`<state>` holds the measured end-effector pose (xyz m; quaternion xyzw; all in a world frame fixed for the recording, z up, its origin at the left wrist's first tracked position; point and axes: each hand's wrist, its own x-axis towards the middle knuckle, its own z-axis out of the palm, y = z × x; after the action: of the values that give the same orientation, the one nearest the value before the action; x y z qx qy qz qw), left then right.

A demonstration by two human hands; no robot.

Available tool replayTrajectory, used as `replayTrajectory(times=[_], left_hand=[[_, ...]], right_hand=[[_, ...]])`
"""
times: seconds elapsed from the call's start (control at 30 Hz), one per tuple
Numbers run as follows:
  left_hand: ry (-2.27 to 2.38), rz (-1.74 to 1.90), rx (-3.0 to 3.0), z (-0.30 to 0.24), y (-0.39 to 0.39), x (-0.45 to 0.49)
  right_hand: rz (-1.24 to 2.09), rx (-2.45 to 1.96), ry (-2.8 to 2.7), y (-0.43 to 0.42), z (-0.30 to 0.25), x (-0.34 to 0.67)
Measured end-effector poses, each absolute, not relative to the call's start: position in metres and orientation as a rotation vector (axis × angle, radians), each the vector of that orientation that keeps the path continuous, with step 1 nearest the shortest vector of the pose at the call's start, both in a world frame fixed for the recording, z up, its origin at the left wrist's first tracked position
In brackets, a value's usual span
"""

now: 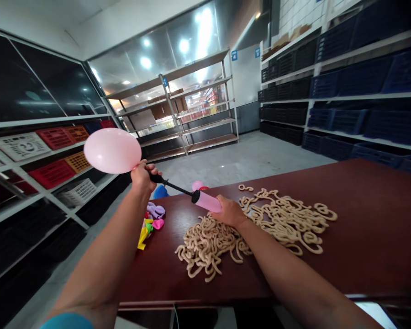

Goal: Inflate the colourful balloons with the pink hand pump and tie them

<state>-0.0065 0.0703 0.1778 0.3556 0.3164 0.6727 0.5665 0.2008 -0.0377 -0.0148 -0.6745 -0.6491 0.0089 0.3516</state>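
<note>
A pink, partly inflated balloon (113, 151) sits at the black end of a hand pump (208, 201). My left hand (144, 177) is closed around that black end and the balloon's neck, whose exact seating its fingers hide. The pump's black rod is drawn out between my hands. Wrapped round the far end of the pink barrel is my right hand (229, 211), just above a heap of beige, rope-like twisted pieces (208, 246). Deflated balloons (152, 224) in purple, pink, green and yellow lie at the table's left edge.
More beige pieces (287, 219) spread over the dark red table (373, 219). Shelves with red, orange and white crates (53, 171) run along the left, and dark blue crates (345, 121) along the right. A metal rack (178, 119) stands behind. Pink and blue round things show past the table edge.
</note>
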Motion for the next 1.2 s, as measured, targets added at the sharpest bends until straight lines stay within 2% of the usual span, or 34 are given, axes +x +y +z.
replayTrajectory(times=[0.13,0.43,0.6,0.73,1.03,1.2], left_hand=[[0.772,1.605,0.87,0.172,0.07,-0.01],[0.832,1.467,0.752,0.108,0.057,0.04],[0.839,1.362,0.699,0.092,0.05,0.052],[0.759,1.37,0.774,0.101,0.052,0.04],[0.78,1.573,0.83,0.17,0.074,-0.01],[0.79,1.605,0.802,0.154,0.073,-0.005]], right_hand=[[0.016,-1.794,-1.672,-0.036,-0.019,0.2],[-0.006,-1.841,-1.72,-0.036,-0.02,0.197],[-0.021,-1.874,-1.72,-0.037,-0.019,0.195],[-0.015,-1.837,-1.747,-0.039,-0.016,0.195],[0.067,-1.818,-1.678,-0.034,-0.015,0.203],[0.035,-1.848,-1.688,-0.032,-0.022,0.204]])
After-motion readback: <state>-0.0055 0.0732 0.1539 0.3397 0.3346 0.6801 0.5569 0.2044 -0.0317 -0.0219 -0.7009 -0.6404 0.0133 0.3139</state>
